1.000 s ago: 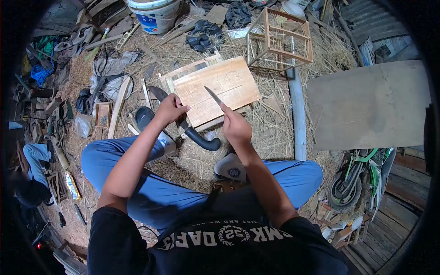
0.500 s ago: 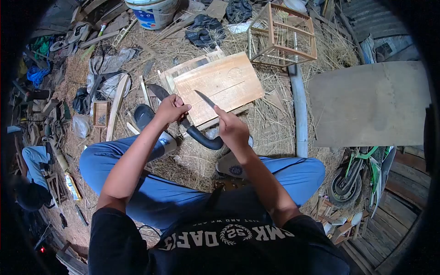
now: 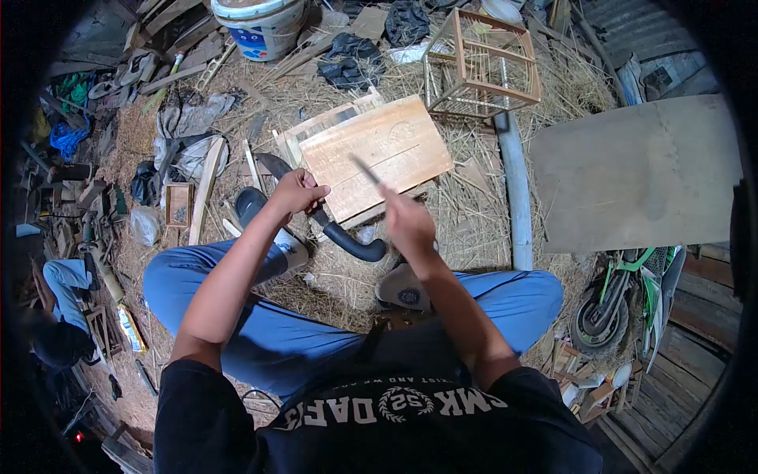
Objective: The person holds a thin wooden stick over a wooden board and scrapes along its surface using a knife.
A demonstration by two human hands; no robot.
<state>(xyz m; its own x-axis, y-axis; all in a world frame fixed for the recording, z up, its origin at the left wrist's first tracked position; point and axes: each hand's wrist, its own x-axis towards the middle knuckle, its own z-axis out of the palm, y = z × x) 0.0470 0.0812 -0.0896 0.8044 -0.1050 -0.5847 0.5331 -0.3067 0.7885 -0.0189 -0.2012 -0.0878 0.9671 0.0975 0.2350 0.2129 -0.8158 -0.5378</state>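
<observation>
A pale wooden board (image 3: 387,146) with a dark line along it lies tilted on a low wooden frame (image 3: 320,122). My left hand (image 3: 295,192) is closed on the board's left edge, thumb towards its face. In my right hand (image 3: 409,221) is a knife (image 3: 365,170), slightly blurred, its blade over the board and pointing up and left. Under my left hand lies a large curved blade, with its black handle (image 3: 354,243) towards my legs.
A slatted wooden cage (image 3: 482,67) stands beyond the board. A bluish pole (image 3: 515,197) and a large flat panel (image 3: 636,174) are at right, a white bucket (image 3: 259,31) at the back. Another person (image 3: 63,332) is at far left. Straw covers the floor.
The knife and my right hand have moved slightly back and forth over the board. My left hand keeps its place at the board's left edge.
</observation>
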